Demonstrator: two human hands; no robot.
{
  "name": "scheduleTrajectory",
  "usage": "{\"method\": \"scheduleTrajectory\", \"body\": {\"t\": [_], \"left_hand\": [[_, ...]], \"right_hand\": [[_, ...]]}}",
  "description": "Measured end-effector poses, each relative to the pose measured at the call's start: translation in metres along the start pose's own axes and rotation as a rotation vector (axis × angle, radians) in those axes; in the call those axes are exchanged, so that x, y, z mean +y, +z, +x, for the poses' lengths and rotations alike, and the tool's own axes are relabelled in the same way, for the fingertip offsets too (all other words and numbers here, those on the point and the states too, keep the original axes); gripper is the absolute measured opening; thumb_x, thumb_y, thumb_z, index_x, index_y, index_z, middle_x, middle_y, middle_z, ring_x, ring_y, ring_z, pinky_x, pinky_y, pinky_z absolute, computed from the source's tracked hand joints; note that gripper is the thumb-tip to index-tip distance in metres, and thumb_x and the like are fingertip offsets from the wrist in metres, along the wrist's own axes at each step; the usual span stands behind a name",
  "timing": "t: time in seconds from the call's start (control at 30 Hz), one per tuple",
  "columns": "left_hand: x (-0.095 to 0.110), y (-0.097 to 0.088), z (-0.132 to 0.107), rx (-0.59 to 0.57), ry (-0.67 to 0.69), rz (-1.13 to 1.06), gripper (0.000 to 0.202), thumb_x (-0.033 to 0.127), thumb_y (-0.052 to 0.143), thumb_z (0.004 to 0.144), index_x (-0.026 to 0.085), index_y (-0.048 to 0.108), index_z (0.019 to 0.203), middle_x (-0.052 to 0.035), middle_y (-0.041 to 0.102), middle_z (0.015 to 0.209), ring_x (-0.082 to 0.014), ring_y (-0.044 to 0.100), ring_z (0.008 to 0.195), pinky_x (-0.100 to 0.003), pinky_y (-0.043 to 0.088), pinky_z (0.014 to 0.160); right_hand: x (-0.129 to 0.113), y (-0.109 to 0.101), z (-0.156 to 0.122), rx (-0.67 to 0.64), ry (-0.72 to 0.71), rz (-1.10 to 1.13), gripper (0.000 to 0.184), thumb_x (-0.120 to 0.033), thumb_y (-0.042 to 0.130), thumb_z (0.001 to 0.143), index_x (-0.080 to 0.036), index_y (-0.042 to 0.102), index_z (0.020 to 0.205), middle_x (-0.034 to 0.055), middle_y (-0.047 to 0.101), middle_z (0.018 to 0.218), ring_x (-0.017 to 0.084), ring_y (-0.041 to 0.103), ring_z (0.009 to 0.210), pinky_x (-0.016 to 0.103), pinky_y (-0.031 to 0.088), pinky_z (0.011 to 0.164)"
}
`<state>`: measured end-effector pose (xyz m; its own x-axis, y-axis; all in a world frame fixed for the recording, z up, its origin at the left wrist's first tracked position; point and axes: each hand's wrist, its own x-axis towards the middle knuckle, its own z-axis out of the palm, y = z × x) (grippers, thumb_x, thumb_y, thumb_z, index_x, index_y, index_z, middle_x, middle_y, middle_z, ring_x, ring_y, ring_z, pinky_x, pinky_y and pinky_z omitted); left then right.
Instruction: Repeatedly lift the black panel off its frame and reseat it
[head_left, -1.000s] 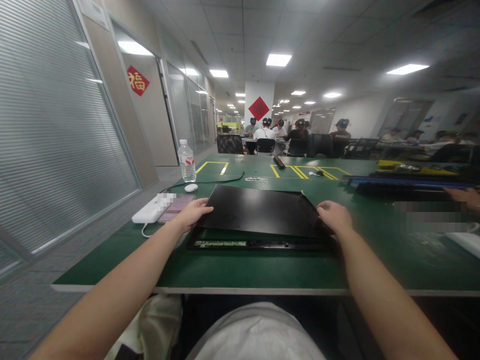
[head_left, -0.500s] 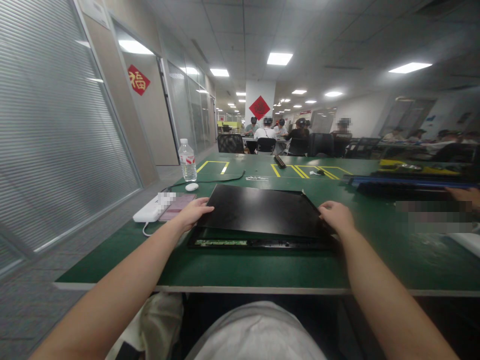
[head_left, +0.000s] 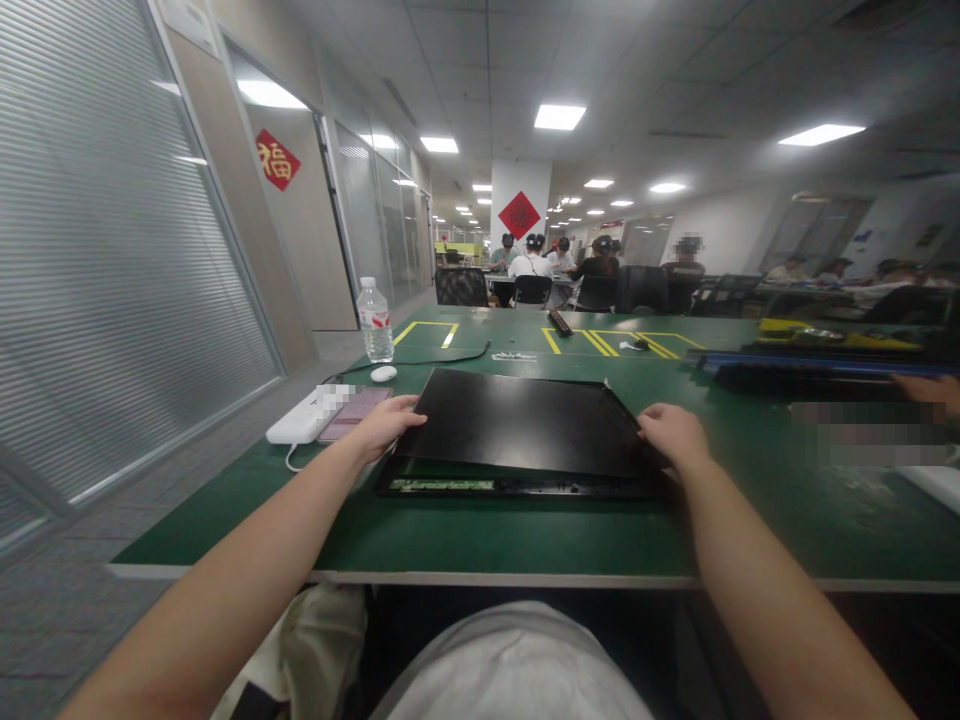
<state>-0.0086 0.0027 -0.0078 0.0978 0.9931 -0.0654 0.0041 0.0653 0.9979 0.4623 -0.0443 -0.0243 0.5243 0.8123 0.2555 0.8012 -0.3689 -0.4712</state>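
The left hand point(head_left: 384, 426) pinches 1 black panel point(head_left: 525, 420) by its left edge above a frame point(head_left: 532, 488), while the right hand point(head_left: 674, 434) curls at the opposite edge, hold unclear.

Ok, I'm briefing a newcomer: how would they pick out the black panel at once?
On the green table, look between the left hand and right hand. The black panel is there: a broad, plain, shiny sheet, unlike the black frame below it, where a green circuit strip shows.
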Motion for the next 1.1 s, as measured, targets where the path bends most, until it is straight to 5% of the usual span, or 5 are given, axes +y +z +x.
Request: {"method": "scheduleTrajectory", "body": {"t": [0.23,0.4,0.6,0.83,1.1], "left_hand": [[0.002,0.003,-0.001,0.111,-0.006,0.010,0.043,0.013,0.083,0.064,0.016,0.074,0.106,-0.0108,0.081,0.104,-0.0286,0.075,0.100,-0.038,0.058,0.090],[0.005,0.004,-0.003,0.067,0.015,-0.072,0.042,0.015,0.082,0.070,0.017,0.074,0.112,-0.0117,0.080,0.109,-0.0271,0.075,0.102,-0.037,0.058,0.092],[-0.001,-0.003,0.002,0.032,0.078,-0.009,0.046,0.021,0.090,0.061,0.015,0.076,0.105,-0.0142,0.077,0.119,-0.0288,0.074,0.106,-0.039,0.058,0.092],[-0.012,-0.007,0.008,0.063,0.083,0.250,0.047,0.029,0.091,0.048,0.017,0.077,0.090,-0.0117,0.080,0.103,-0.0337,0.072,0.106,-0.043,0.055,0.094],[-0.010,-0.002,0.003,0.064,0.110,0.425,0.028,0.029,0.084,0.049,0.022,0.074,0.074,-0.0049,0.079,0.085,-0.0331,0.072,0.099,-0.042,0.056,0.088]], "right_hand": [[0.001,-0.001,0.000,-0.046,0.026,0.013,0.025,-0.028,0.060,0.077,-0.024,0.081,0.091,0.0067,0.077,0.081,0.025,0.073,0.082,0.031,0.055,0.074],[-0.001,-0.002,-0.001,-0.066,0.056,0.064,0.027,-0.027,0.060,0.076,-0.024,0.080,0.094,0.0071,0.077,0.082,0.025,0.073,0.079,0.032,0.056,0.072],[-0.002,-0.004,-0.002,-0.097,0.086,0.126,0.027,-0.025,0.060,0.075,-0.023,0.079,0.094,0.0063,0.077,0.079,0.024,0.071,0.071,0.031,0.054,0.065],[0.001,-0.003,0.000,-0.065,0.059,0.165,0.025,-0.027,0.059,0.075,-0.021,0.079,0.089,0.0064,0.076,0.074,0.023,0.071,0.073,0.029,0.053,0.066],[0.006,0.001,0.004,-0.068,0.084,0.250,0.021,-0.028,0.060,0.074,-0.020,0.077,0.084,0.0056,0.076,0.072,0.021,0.068,0.068,0.029,0.052,0.063]]}}
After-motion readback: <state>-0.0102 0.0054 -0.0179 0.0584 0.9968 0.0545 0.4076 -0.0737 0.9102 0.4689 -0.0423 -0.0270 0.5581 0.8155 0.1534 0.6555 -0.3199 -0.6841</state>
